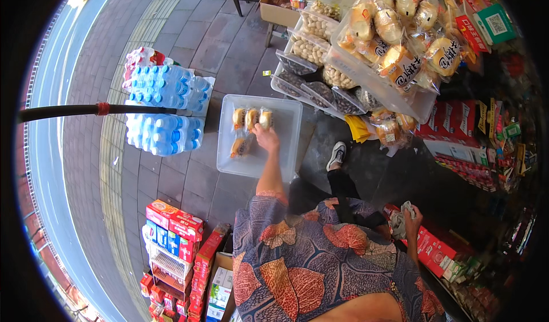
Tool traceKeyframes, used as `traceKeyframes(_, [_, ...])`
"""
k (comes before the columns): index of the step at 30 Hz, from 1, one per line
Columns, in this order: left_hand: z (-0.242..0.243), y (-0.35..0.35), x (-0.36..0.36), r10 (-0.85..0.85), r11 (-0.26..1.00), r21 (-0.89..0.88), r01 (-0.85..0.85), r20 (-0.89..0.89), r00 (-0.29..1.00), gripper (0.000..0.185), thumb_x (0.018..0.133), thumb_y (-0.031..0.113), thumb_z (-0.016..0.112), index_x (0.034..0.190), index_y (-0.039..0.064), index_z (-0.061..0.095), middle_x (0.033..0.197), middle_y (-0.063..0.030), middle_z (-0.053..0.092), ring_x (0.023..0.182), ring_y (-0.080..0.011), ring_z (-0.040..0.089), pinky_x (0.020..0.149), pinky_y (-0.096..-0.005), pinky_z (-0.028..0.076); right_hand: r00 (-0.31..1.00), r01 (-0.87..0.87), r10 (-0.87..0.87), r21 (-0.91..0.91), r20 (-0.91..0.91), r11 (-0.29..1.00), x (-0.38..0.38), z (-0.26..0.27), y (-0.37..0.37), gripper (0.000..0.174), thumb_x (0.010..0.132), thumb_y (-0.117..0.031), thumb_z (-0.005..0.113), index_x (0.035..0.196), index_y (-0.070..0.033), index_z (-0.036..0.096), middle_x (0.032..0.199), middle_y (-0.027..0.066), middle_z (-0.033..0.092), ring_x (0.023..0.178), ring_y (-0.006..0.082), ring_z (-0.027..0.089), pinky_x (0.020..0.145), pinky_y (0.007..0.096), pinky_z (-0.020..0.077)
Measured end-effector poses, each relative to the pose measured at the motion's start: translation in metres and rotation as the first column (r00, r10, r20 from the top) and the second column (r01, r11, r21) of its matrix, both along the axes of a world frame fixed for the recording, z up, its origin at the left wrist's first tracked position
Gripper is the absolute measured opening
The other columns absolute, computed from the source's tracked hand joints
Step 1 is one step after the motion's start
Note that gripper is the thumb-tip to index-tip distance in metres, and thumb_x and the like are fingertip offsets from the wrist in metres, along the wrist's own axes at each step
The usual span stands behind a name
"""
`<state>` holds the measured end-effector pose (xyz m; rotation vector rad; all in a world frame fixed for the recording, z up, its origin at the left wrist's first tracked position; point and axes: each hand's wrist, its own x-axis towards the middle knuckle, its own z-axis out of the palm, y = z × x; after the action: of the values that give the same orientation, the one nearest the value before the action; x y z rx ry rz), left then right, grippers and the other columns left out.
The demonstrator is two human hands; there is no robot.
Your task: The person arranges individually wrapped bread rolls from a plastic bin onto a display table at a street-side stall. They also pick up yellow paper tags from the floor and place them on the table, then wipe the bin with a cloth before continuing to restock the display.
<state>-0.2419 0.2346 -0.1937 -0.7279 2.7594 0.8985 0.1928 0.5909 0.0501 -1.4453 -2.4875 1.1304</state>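
My left hand (268, 139) reaches into a shallow translucent plastic container (285, 150) low in front of me. Its fingers are closed at the lower end of a packaged bun (266, 119); which part they pinch is partly hidden. Beside that bun lie a second wrapped bun (251, 118) and a third (238, 118). One more bun in clear film (238, 147) lies below them, left of my wrist. Out to the right, my right hand (412, 221) holds a crumpled grey cloth (402, 221) near red boxes (433, 253).
Shrink-wrapped water bottles (165, 90) stand left on the pavement. At upper right, a plastic bin heaped with wrapped buns (394, 26) rests beside peanut containers (311, 49). A dark pole (77, 112) crosses from the left. Stacked boxes (176, 221) stand lower left.
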Motion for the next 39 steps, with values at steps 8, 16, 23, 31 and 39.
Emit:
traceKeyframes(8, [-0.019,0.003,-0.01,-0.083,0.994,-0.058,0.092,0.147,0.986,0.052,0.074,0.026,0.075,0.111,0.004,0.046,0.106,-0.0202,0.055,0.099,-0.0393,0.061,0.079,-0.0485,0.052,0.905,-0.423,0.423,-0.027,0.034,0.906,-0.135,0.025,-0.041,0.036,0.083,-0.012,0.064,0.113,0.006,0.059,0.105,0.0174,0.062,0.097,0.0283,0.063,0.085,0.0341,0.0477])
traceKeyframes(16, [-0.005,-0.035,0.041,0.04,0.991,0.126,-0.052,0.099,0.994,0.049,0.07,0.034,0.07,0.1,-0.001,0.057,0.099,-0.0208,0.064,0.095,-0.0402,0.062,0.084,-0.0478,0.048,0.412,-0.91,0.91,0.025,-0.039,0.413,-0.312,-0.021,-0.167,0.04,0.076,-0.005,0.063,0.114,-0.001,0.052,0.098,0.0177,0.058,0.088,0.0387,0.062,0.073,0.0456,0.0504])
traceKeyframes(23, [-0.007,-0.074,0.051,0.006,0.979,0.201,-0.039,0.162,0.987,0.05,0.071,0.034,0.07,0.099,-0.005,0.056,0.096,-0.0261,0.065,0.094,-0.0436,0.062,0.084,-0.0493,0.049,0.067,-0.976,0.974,0.216,0.218,0.019,-0.414,-0.131,-0.268,0.014,0.07,-0.003,0.063,0.081,0.0,0.055,0.075,0.018,0.062,0.069,0.034,0.066,0.056,0.0421,0.0543])
traceKeyframes(31, [-0.032,-0.084,0.054,-0.001,0.96,0.276,-0.047,0.17,0.985,0.049,0.072,0.032,0.071,0.099,-0.006,0.056,0.094,-0.0308,0.064,0.093,-0.0468,0.062,0.084,-0.0506,0.048,-0.226,-0.824,0.706,0.255,0.671,-0.507,-0.474,-0.258,-0.296,0.007,0.069,-0.013,0.069,0.074,-0.011,0.073,0.073,0.0052,0.069,0.079,0.0216,0.067,0.056,0.036,0.0546])
traceKeyframes(39, [-0.03,-0.081,0.051,-0.013,0.956,0.289,-0.041,0.182,0.983,0.046,0.073,0.026,0.076,0.095,-0.005,0.052,0.095,-0.0277,0.062,0.09,-0.0451,0.061,0.08,-0.0504,0.048,-0.108,-0.893,0.693,0.237,0.713,-0.382,-0.503,-0.323,-0.286,0.007,0.07,-0.012,0.067,0.071,-0.009,0.073,0.072,0.0057,0.069,0.081,0.0224,0.068,0.057,0.0345,0.0564])
